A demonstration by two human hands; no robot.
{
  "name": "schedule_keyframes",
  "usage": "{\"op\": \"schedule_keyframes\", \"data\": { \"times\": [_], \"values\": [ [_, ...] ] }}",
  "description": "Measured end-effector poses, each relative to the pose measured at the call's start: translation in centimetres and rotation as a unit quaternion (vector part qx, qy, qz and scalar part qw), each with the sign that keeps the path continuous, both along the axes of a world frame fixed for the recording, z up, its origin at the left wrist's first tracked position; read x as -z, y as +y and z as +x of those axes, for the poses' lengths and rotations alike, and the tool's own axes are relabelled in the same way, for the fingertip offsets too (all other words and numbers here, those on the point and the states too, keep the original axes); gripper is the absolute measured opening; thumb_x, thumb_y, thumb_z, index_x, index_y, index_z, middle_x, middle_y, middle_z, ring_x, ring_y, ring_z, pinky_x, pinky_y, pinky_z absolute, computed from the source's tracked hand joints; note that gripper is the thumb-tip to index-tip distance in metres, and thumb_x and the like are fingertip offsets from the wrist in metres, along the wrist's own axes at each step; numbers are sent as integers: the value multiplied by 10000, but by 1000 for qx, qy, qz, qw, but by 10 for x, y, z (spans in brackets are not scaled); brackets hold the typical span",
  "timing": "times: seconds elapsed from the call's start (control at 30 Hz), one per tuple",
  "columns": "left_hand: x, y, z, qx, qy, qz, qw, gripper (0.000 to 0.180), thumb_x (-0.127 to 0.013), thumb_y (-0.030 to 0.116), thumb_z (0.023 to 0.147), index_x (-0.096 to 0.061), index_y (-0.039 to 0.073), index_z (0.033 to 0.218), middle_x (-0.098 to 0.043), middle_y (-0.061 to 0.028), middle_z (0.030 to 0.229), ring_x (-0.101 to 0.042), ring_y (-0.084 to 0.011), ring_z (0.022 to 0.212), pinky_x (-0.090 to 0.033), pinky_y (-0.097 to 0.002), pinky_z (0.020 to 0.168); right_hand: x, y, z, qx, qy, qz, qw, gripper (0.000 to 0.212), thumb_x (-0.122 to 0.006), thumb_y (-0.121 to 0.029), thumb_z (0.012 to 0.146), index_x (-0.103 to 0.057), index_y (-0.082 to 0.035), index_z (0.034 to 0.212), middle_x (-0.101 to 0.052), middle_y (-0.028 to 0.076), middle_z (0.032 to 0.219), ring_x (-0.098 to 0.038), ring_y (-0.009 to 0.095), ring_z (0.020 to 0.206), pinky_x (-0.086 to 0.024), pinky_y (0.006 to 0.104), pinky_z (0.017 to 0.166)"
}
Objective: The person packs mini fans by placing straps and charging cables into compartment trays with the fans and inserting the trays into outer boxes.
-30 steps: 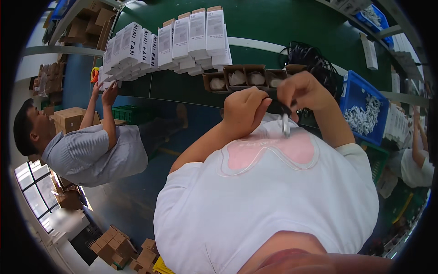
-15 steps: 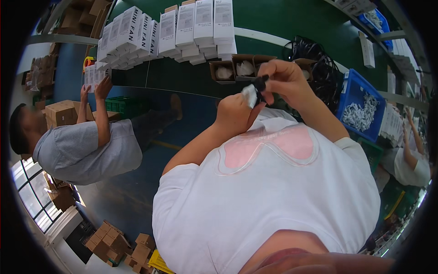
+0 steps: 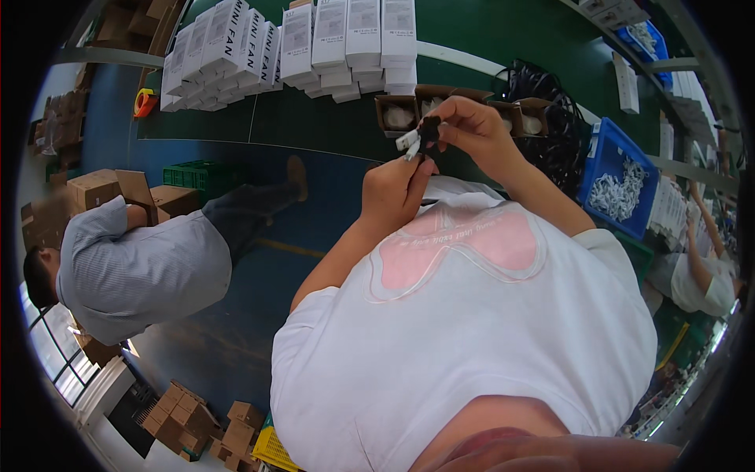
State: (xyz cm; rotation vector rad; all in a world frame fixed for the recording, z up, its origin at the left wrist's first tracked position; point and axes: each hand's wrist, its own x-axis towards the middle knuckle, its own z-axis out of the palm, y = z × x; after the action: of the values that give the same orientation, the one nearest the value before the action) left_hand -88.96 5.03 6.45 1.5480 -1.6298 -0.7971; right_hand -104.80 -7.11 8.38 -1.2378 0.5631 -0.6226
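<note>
My left hand (image 3: 393, 191) and my right hand (image 3: 474, 130) meet in front of my chest, over the near edge of the green table (image 3: 314, 122). Together they pinch a small white part (image 3: 408, 141) joined to a small black part (image 3: 429, 128). The left fingertips grip the white end. My right thumb and fingers grip the black end. Just beyond the hands stands a row of open brown cartons (image 3: 397, 114) with white items inside.
Rows of white boxes (image 3: 314, 39) stand on the table, with an orange tape roll (image 3: 145, 102) at its left end. A heap of black cables (image 3: 550, 118) and a blue crate of white cables (image 3: 617, 185) lie to the right. A co-worker in a grey shirt (image 3: 138, 271) bends at left; another person (image 3: 696, 271) is at right.
My hands have lifted the small part higher and turned it between the fingers. The co-worker at left has lowered the arm from the white boxes and bent down.
</note>
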Motion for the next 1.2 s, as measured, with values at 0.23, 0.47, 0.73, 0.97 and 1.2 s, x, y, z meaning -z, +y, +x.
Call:
{"op": "schedule_keyframes", "data": {
  "times": [0.23,0.47,0.73,0.97,1.2],
  "values": [
    [65,-74,70,-186,265,13,946,385,-650,397,929,-651,58,1110,-668,-45,971,-579,-99,746,-470,-240,645,26,-26,15,9,26,35,999,84,-620,-21,916,-588,4,989,-653,49,887,-647,103,828,-544,250,729],
    [60,-133,116,63,184,136,971,532,-785,438,795,-663,58,1146,-700,-82,977,-614,-114,762,-480,-228,657,59,-16,43,98,-12,53,994,152,-616,36,885,-554,2,1018,-654,73,955,-656,114,871,-564,252,780],
    [86,-147,119,284,50,196,937,432,-680,-33,792,-604,18,1214,-683,-69,1022,-637,-135,924,-514,-270,773,72,3,66,144,-14,-81,986,189,-570,92,884,-544,3,1049,-659,98,1051,-657,146,970,-562,267,833],
    [68,-138,112,269,-154,63,949,438,-611,-93,792,-631,66,1199,-711,-96,972,-664,-174,875,-524,-290,783,89,3,65,160,54,-268,948,293,-589,130,819,-576,-29,1064,-665,102,1079,-662,207,1011,-542,297,866],
    [59,-140,113,230,-56,185,954,434,-690,-6,775,-677,105,1194,-717,-107,887,-659,-140,741,-547,-295,716,88,-2,57,0,323,-578,749,253,-632,-10,748,-641,-35,999,-652,136,1025,-640,313,920,-534,389,800]
  ]
}}
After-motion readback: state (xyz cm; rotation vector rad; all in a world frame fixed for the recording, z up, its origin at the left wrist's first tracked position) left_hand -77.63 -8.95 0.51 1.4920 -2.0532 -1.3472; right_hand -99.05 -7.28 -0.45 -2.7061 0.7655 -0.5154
